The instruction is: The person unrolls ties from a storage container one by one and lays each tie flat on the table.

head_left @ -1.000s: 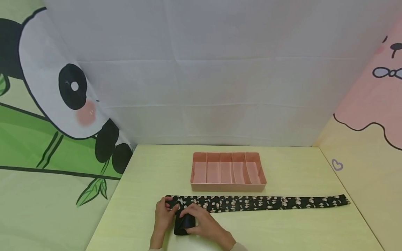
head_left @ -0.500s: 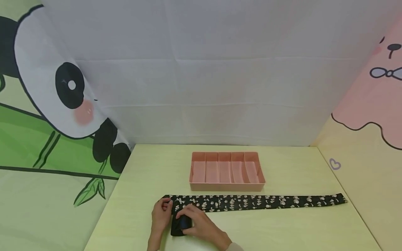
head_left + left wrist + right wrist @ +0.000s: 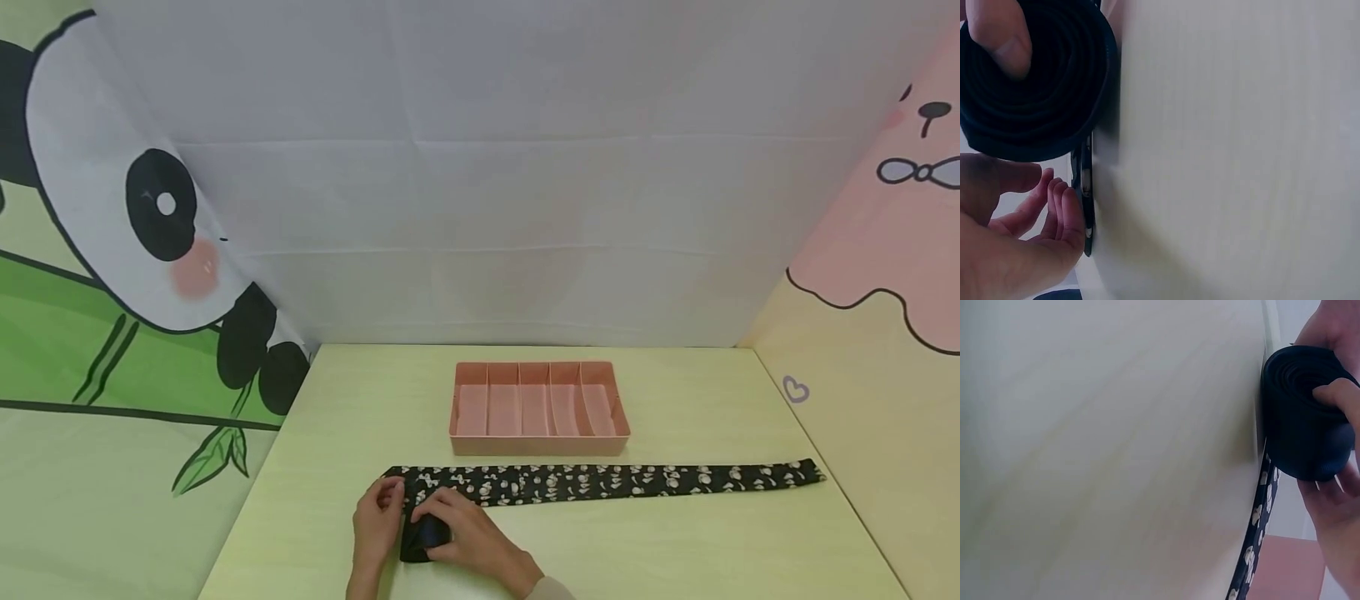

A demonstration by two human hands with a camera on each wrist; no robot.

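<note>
A long black cloth strip with a pale print lies flat across the table, its left end turned over at an angle. Below that end stands a roll of dark cloth, wound in several layers, as its coiled end shows. My right hand grips the roll from the right, thumb tip pushed into the coil's middle, fingers around the far side. My left hand rests at the strip's left corner, fingers loosely bent against the cloth. In the left wrist view, nothing shows between its thumb and fingertips.
A pink tray with several long compartments stands behind the strip. The pale yellow table meets a white cloth backdrop at the back. Printed panda and pink-figure panels flank the sides.
The left thumb has drawn in toward its fingers at the strip's corner. The right hand keeps its grip on the roll. The whole scene shifts slightly left as the head view turns.
</note>
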